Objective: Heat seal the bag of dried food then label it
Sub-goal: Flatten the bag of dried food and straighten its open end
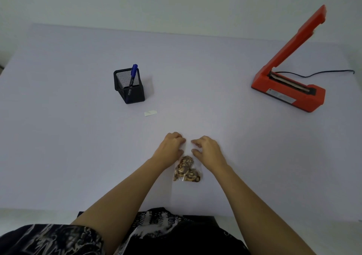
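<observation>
Left hand (172, 147), right hand (207, 151): forearms extended, fingers curled, pinching top of clear plastic bag (187, 169); contents brown, lumpy.

Pale lavender table (78, 147) against plain white wall (176, 0).

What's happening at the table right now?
A person works the bag of dried food, lying flat near the front of the table: left hand and right hand pinch its clear top end. The orange heat sealer stands at the far right, arm raised, nothing in it. The label lies by the mesh cup holding the blue marker, both untouched.
</observation>
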